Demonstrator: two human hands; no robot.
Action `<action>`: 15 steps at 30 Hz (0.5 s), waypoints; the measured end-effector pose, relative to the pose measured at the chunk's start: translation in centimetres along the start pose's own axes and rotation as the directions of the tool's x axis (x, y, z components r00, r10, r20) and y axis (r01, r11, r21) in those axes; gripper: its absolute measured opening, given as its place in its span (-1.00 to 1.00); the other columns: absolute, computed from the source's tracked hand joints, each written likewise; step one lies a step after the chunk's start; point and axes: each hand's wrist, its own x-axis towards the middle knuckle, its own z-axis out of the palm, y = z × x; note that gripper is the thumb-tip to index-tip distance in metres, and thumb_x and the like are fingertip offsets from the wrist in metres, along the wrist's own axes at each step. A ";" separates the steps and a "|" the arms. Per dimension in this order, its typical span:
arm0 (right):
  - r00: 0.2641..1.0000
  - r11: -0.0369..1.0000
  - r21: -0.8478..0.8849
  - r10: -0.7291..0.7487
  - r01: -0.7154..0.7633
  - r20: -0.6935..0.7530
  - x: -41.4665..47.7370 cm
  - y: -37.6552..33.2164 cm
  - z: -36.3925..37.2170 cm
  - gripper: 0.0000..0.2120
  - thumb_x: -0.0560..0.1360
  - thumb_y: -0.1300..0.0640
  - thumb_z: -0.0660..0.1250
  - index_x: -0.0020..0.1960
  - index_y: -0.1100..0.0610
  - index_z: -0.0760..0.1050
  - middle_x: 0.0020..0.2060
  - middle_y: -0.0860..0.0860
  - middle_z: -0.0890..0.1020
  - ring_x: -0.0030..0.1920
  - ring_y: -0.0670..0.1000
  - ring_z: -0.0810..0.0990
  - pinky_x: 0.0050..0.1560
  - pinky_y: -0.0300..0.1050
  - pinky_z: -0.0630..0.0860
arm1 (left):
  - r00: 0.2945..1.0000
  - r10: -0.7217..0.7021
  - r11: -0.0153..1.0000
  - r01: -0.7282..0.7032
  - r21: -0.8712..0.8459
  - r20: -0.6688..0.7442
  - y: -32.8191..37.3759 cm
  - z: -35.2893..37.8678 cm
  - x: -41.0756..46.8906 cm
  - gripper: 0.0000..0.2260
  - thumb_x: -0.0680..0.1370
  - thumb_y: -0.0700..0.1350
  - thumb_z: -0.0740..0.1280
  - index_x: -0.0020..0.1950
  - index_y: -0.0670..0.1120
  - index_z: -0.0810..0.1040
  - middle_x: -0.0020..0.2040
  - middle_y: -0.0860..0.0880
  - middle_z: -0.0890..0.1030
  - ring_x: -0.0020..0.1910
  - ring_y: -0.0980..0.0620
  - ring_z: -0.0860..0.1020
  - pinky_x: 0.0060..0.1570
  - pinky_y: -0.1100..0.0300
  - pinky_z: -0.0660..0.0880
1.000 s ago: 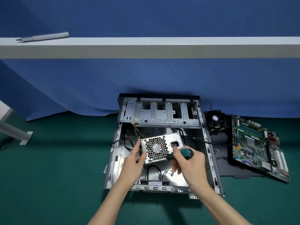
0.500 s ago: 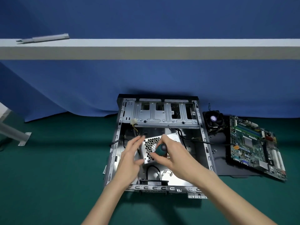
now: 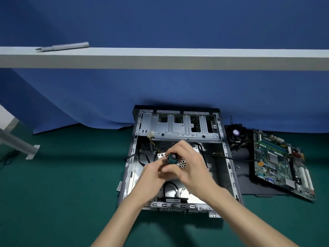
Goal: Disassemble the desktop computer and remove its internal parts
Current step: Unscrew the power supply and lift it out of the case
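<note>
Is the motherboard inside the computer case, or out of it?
Out. The motherboard lies on a dark panel right of the open case.

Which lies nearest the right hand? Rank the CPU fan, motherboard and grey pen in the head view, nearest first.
From the right hand:
1. CPU fan, close by, right and farther back.
2. Motherboard, farther right.
3. Grey pen, high up, far left.

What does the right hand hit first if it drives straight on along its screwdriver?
Probably the power supply grille, just beyond the screwdriver in the right hand; the tip is hidden, so the gap is unclear.
</note>
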 end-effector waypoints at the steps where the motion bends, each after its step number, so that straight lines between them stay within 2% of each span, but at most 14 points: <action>1: 1.000 1.000 0.012 -0.009 0.009 -0.013 -0.1 0.0 -0.1 -0.81 0.41 0.20 0.47 -0.01 0.20 0.56 -0.12 -0.01 0.51 -0.06 0.01 0.49 -0.05 -0.08 0.45 | 1.000 0.005 0.998 -0.004 -0.057 0.021 0.2 -0.2 0.0 -0.67 0.50 -0.34 0.33 0.06 0.10 0.57 -0.08 0.06 0.65 -0.07 0.17 0.59 -0.05 0.28 0.50; 3: 1.000 0.999 0.033 -0.028 0.028 -0.001 -0.3 0.1 -0.5 -0.81 0.40 0.30 0.45 0.01 0.21 0.60 -0.11 0.00 0.56 -0.04 0.06 0.51 -0.03 -0.01 0.47 | 1.000 0.009 0.999 -0.007 -0.050 0.024 0.4 -0.6 0.1 -0.73 0.54 -0.29 0.31 0.10 0.05 0.59 -0.03 0.04 0.67 0.00 0.08 0.61 -0.01 0.24 0.52; 5: 0.999 0.998 0.058 -0.021 0.019 0.043 -0.4 0.0 -1.0 -0.76 0.40 0.35 0.43 0.06 0.20 0.62 -0.08 -0.01 0.56 -0.01 0.06 0.52 0.03 -0.02 0.47 | 1.000 0.012 0.999 -0.012 0.053 -0.004 0.4 -0.7 0.3 -0.76 0.54 -0.29 0.28 0.02 0.04 0.59 -0.11 -0.03 0.66 -0.06 0.00 0.61 -0.03 0.12 0.54; 6: 0.998 0.997 0.073 0.007 -0.012 0.067 -0.3 -0.1 -1.1 -0.73 0.42 0.34 0.43 0.10 0.17 0.62 -0.04 -0.01 0.54 0.04 0.04 0.50 0.10 -0.07 0.46 | 1.000 0.013 0.995 -0.010 0.102 -0.025 0.4 -0.6 0.3 -0.71 0.54 -0.32 0.25 -0.03 0.09 0.56 -0.17 -0.03 0.65 -0.13 0.04 0.60 -0.09 0.16 0.53; 8: 0.993 0.994 0.086 0.064 -0.072 0.098 0.0 -0.2 -1.2 -0.66 0.45 0.22 0.44 0.22 0.07 0.59 0.02 -0.01 0.44 0.12 -0.01 0.44 0.21 -0.23 0.36 | 0.998 0.031 0.983 -0.019 0.185 -0.058 0.5 -0.4 0.3 -0.57 0.50 -0.38 0.16 -0.11 0.22 0.43 -0.32 0.09 0.53 -0.33 0.18 0.48 -0.29 0.35 0.40; 9: 0.992 0.993 0.082 0.078 -0.086 0.098 0.2 -0.3 -1.2 -0.63 0.45 0.18 0.44 0.25 0.04 0.56 0.00 -0.01 0.41 0.12 -0.02 0.42 0.20 -0.29 0.33 | 0.997 0.041 0.977 -0.027 0.213 -0.064 0.6 -0.3 0.1 -0.53 0.47 -0.40 0.14 -0.13 0.24 0.38 -0.38 0.13 0.47 -0.38 0.21 0.43 -0.37 0.42 0.33; 10: 0.993 0.993 0.082 0.079 -0.086 0.085 0.3 -0.4 -1.0 -0.62 0.46 0.19 0.43 0.27 0.04 0.55 -0.03 0.01 0.41 0.08 -0.03 0.43 0.17 -0.31 0.33 | 0.996 0.046 0.976 -0.030 0.217 -0.070 0.6 -0.2 0.0 -0.53 0.46 -0.41 0.14 -0.13 0.24 0.35 -0.40 0.15 0.47 -0.39 0.23 0.43 -0.40 0.42 0.33; 13: 0.998 0.988 0.140 0.064 -0.064 0.005 0.2 -0.7 -0.8 -0.62 0.43 0.45 0.36 0.19 0.16 0.60 -0.12 0.04 0.53 -0.05 -0.08 0.53 0.03 -0.32 0.44 | 0.992 0.021 0.997 -0.011 0.082 -0.125 0.7 0.0 0.0 -0.64 0.48 -0.32 0.35 -0.15 0.16 0.40 -0.26 0.20 0.60 -0.28 0.23 0.55 -0.25 0.31 0.51; 15: 0.999 0.987 0.157 0.026 -0.022 -0.021 -0.1 -0.6 -0.9 -0.58 0.36 0.58 0.29 0.09 0.24 0.63 -0.09 0.05 0.62 -0.03 -0.09 0.58 0.02 -0.25 0.51 | 0.994 0.008 1.000 -0.009 -0.009 -0.107 1.3 -0.4 0.3 -0.69 0.43 -0.32 0.43 -0.13 0.12 0.52 -0.19 0.14 0.65 -0.16 0.17 0.61 -0.16 0.33 0.50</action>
